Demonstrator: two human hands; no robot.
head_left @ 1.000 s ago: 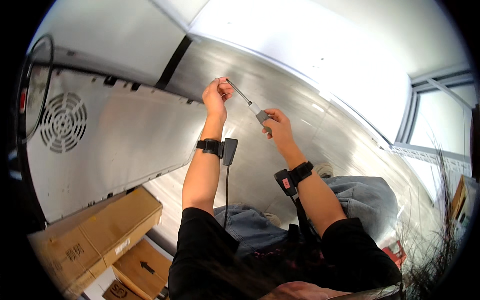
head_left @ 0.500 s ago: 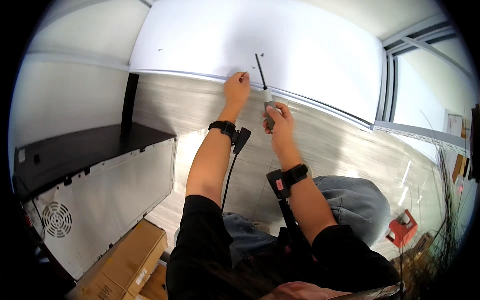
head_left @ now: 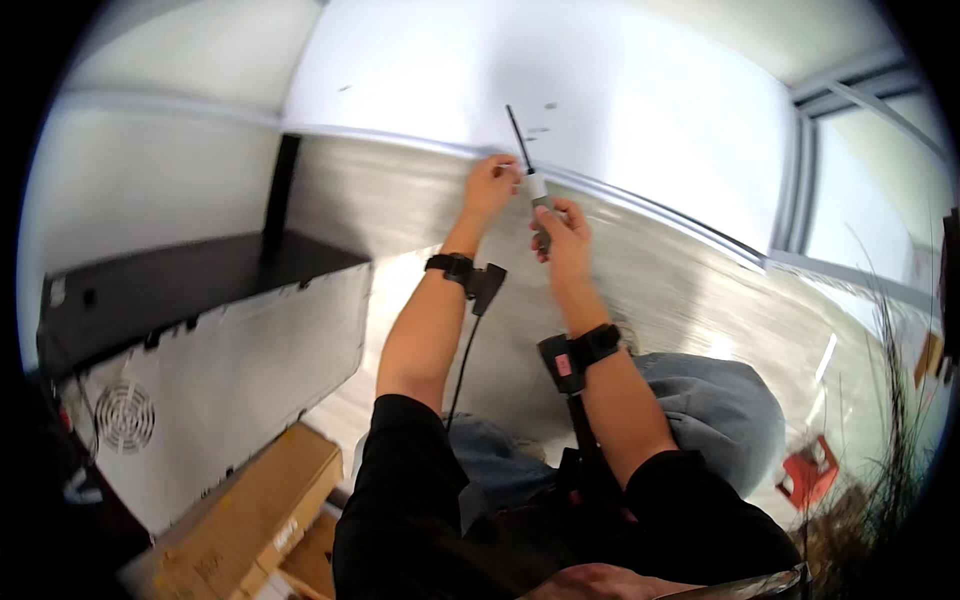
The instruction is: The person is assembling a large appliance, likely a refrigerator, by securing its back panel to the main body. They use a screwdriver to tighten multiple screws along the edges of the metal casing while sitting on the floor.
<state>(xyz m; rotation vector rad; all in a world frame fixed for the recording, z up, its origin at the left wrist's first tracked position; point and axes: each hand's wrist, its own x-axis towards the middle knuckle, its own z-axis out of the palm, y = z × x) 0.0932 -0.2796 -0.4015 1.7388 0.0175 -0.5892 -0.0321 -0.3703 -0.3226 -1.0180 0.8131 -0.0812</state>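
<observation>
Slots point(head_left: 125, 418) form a round vent in the pale panel point(head_left: 250, 375) of a black-topped cabinet point(head_left: 180, 275) at far left, with a long cardboard box point(head_left: 250, 495) just below it. Farther right, the left hand point(head_left: 492, 186) reaches up with its fingers curled; blur hides whether anything small is pinched there. A black strap point(head_left: 450, 265) circles that wrist. Beyond the fingers spreads a white surface point(head_left: 400, 75), bearing a few small dark marks or objects point(head_left: 551, 106) too blurred to identify. Just beside the left hand, the screwdriver point(head_left: 536, 185) slants upward, its dark shaft seen against the white surface, its grey handle grasped by the right hand point(head_left: 565, 235), fingers wrapped around it. A red object point(head_left: 812, 472) lies on the floor point(head_left: 640, 255) at far right.
</observation>
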